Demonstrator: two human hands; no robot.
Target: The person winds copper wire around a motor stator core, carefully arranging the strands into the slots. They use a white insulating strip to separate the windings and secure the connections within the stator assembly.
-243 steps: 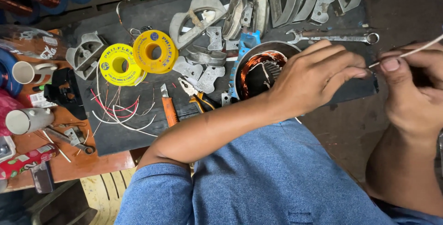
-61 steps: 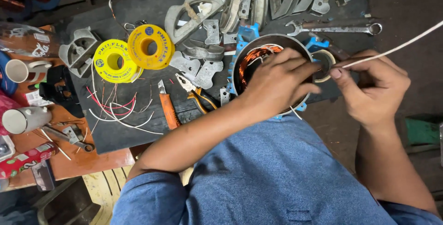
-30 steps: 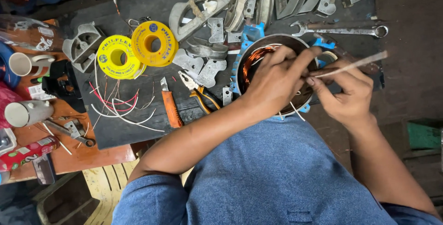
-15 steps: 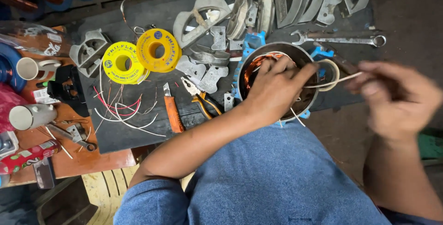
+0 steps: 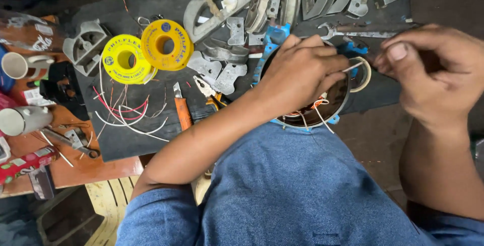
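The person wears blue denim-like clothing, a mid-blue, faintly mottled fabric that fills the lower middle of the head view. A short sleeve [image 5: 161, 215] of the same blue cloth ends above the left elbow in a folded hem with a stitched seam. Both forearms are bare, with no watch, bracelet or ring showing. The left hand [image 5: 297, 74] and right hand [image 5: 438, 74] are ungloved, with short, plain nails.
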